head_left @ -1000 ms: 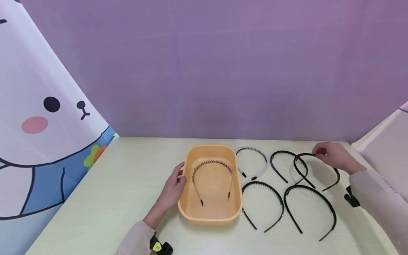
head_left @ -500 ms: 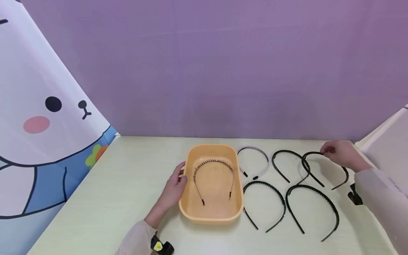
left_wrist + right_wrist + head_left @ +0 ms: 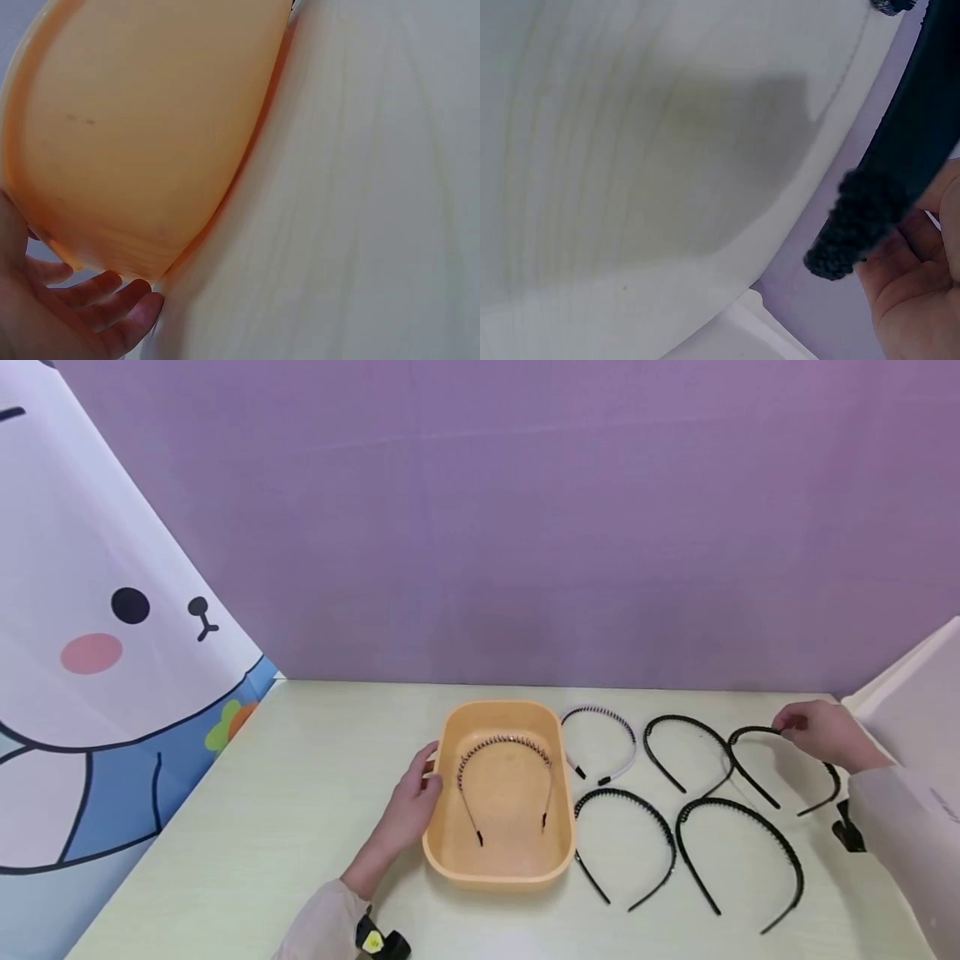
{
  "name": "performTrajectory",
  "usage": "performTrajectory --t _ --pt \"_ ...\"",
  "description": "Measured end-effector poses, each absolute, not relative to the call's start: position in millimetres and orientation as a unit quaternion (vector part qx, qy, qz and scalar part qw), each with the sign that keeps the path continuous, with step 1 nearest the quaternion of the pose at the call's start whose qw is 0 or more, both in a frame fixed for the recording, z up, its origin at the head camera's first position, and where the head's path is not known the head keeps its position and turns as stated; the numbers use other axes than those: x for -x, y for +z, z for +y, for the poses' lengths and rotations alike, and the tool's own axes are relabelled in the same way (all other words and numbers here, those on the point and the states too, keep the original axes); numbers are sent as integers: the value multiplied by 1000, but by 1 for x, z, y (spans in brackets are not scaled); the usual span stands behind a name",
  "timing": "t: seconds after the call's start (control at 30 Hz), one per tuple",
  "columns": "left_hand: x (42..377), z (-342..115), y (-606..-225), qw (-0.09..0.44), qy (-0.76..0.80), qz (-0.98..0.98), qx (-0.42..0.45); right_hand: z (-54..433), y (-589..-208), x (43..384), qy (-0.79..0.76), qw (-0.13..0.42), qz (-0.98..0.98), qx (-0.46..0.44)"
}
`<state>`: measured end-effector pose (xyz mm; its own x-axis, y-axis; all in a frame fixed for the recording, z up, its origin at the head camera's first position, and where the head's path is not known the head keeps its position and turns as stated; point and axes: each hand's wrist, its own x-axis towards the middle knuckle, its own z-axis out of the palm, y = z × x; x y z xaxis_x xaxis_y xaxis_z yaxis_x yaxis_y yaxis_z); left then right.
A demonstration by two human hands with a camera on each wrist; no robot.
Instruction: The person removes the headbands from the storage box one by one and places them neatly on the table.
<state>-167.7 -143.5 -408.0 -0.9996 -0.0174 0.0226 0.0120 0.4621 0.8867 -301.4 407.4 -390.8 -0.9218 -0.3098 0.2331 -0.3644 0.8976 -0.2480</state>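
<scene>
My left hand (image 3: 405, 802) holds the left side of an orange plastic basin (image 3: 501, 883). In the left wrist view, its fingers (image 3: 112, 306) curl against the outer wall. Inside the basin lies a thin toothed headband (image 3: 504, 740) with dark tips. At the far right my right hand (image 3: 825, 735) pinches the top of a black headband (image 3: 752, 782), and its fingers hide part of the arch. The right wrist view has this headband (image 3: 900, 142) close up, with one dark, bumpy end beside the hand.
Right of the basin a white headband (image 3: 626, 739) with black tips lies at the back. Several black headbands lie near it: one behind (image 3: 678, 720), one in front (image 3: 626, 793) and one front right (image 3: 780, 843). A purple cloth (image 3: 495, 527) hangs behind the table.
My right hand has moved right with the black headband, which has drawn away from the one it overlapped. The left hand and basin keep their places, apart from a slight view shift.
</scene>
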Motion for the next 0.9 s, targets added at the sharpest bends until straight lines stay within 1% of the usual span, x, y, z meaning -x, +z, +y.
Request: performTrajectory --t 0.07,0.3,0.73,0.9 --pt "168 -144 -408 15 -518 -855 -2 409 -392 303 143 91 -970 -176" --pt "168 -142 -408 15 -519 -855 5 413 -394 306 142 118 -965 -186" --pt "167 -143 -407 20 -521 -854 7 415 -396 308 136 103 -969 -180" --pt "167 -143 -406 20 -524 -851 8 421 -396 309 141 93 -972 -163"
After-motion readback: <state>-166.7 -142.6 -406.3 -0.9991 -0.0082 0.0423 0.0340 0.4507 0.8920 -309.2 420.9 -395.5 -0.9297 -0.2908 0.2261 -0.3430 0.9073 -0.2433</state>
